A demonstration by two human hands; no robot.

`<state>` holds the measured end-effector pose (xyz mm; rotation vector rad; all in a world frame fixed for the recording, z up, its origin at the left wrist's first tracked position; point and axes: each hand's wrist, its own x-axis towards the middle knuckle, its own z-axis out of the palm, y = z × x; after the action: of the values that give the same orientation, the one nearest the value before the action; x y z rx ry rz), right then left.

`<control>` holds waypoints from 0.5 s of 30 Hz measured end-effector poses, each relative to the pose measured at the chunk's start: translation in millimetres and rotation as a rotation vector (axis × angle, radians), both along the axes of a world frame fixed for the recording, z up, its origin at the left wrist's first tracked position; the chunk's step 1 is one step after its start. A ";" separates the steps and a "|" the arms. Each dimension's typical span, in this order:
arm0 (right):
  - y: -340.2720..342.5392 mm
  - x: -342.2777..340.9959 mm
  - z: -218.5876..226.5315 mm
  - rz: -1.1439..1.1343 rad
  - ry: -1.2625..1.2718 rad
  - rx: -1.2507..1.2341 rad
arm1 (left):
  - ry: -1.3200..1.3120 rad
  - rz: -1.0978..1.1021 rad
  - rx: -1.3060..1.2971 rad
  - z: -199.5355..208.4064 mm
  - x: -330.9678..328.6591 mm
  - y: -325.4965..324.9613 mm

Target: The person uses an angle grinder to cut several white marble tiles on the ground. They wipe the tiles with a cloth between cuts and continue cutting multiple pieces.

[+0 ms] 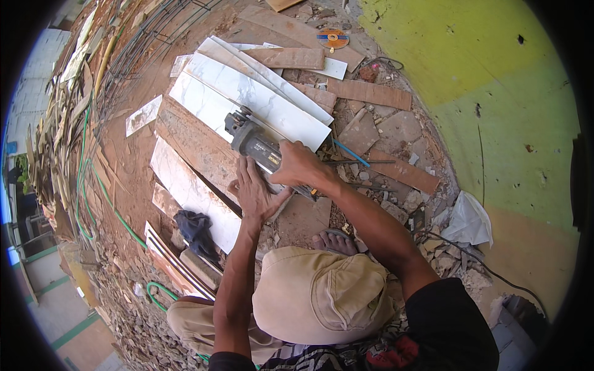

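My right hand [299, 166] is wrapped round the dark body of an angle grinder [257, 148]. The grinder's head lies over a white marbled tile strip [201, 102], at the long line between two strips. Beside the tool, my left hand [255, 190] lies with fingers stretched out and pointing away from me, its fingertips close to the grinder body. Under my left palm the surface is partly hidden. More white strips [272, 86] are stacked just beyond the grinder. The cutting disc cannot be made out clearly.
A dusty marbled strip [192, 185] and a dark cloth [197, 232] lie to the left. A blue stick [351, 153], brown tile strips [371, 93] and rubble are on the right, by a yellow-green wall [495, 105]. A round disc [333, 38] lies at the far side. A black cable [489, 269] trails right.
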<state>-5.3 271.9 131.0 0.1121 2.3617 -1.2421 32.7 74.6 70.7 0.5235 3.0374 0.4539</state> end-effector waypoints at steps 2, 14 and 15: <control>0.7 0.2 0.8 0.009 -0.022 -0.007 | -0.002 0.014 -0.027 0.1 0.4 0.9; 8.6 0.3 24.6 0.057 -0.141 -0.006 | 0.041 0.012 -0.029 2.3 0.8 2.8; 9.3 -0.6 24.9 0.065 -0.152 -0.012 | 0.044 0.013 -0.033 3.1 0.6 3.4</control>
<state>-5.9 281.2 156.0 0.1204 2.2101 -1.1738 33.3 77.9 73.7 0.5194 3.0861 0.3971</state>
